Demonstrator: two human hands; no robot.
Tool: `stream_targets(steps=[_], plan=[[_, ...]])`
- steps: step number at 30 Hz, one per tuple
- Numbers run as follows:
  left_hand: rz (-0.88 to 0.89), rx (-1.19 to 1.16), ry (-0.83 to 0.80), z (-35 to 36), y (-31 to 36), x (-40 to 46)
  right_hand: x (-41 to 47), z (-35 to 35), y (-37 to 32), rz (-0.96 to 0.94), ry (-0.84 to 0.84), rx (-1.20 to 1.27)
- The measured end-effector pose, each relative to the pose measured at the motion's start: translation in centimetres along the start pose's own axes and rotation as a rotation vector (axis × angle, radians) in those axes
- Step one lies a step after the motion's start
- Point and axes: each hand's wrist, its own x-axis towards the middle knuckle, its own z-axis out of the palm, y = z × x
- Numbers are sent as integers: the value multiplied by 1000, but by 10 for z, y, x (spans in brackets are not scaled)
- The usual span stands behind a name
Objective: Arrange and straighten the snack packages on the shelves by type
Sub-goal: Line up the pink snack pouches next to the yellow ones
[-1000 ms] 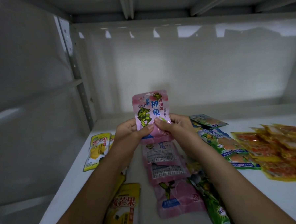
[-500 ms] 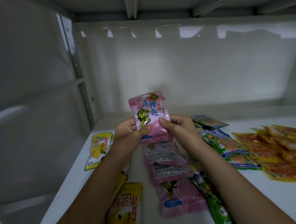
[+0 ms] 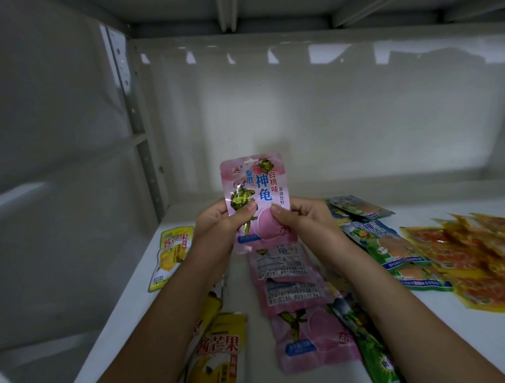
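Observation:
I hold a pink snack packet (image 3: pixel 255 188) upright above the white shelf (image 3: pixel 472 341), its printed front facing me. My left hand (image 3: pixel 218 225) pinches its lower left edge and my right hand (image 3: pixel 302 218) pinches its lower right edge. Below it a row of pink packets (image 3: pixel 288 286) lies flat, overlapping from back to front. Yellow mango packets lie to the left, one near the shelf's left edge (image 3: pixel 173 257) and one at the front (image 3: pixel 219 360). Green packets (image 3: pixel 394 248) lie to the right of my hands.
A heap of orange-yellow packets (image 3: pixel 488 255) covers the right of the shelf. A green packet (image 3: pixel 367 340) lies along my right forearm. The shelf's back wall (image 3: pixel 329 114) and the perforated left upright (image 3: pixel 136 124) close in the space.
Both hands have kept their grip on the pink packet and tilted it slightly, its top leaning a little left. The packets on the shelf have not moved.

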Motion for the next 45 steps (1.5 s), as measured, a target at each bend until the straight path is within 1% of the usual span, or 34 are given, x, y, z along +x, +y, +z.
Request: stream_targets(steps=[4, 8, 11, 13, 15, 17, 19, 21, 24, 27, 32, 37, 41, 45], plan=[[13, -3, -35, 3, 2, -1, -1, -1, -3, -21, -2, 41], [40, 8, -22, 7, 2, -3, -2, 2, -5, -21, 54, 61], [14, -48, -46, 10, 5, -3, -2, 6, -7, 1, 47, 98], [16, -72, -25, 11, 5, -2, -2, 9, -8, 19, 25, 89], [51, -50, 10, 11, 4, -3, -2, 8, -7, 34, 16, 113], [73, -24, 12, 9, 2, -4, -2, 4, -5, 38, 3, 124], [87, 6, 20, 8, 4, -5, -3, 4, -6, 12, -8, 108], [90, 21, 17, 10, 5, -7, -3, 7, -7, -14, 25, 99], [60, -5, -14, 14, 5, -9, -3, 8, -9, -22, 75, 111], [7, -92, -47, 18, 9, -11, -4, 11, -9, 19, 48, 120], [42, -3, 17, 11, 7, -10, -3, 10, -10, -7, 36, 144], [53, 56, 11, 13, 7, -11, -4, 8, -10, -45, 47, 123], [33, 1, 33, 15, 10, -9, -2, 7, -8, -55, 79, 96], [61, 33, 64, 11, 10, -7, -3, 8, -8, -35, 41, 43]])
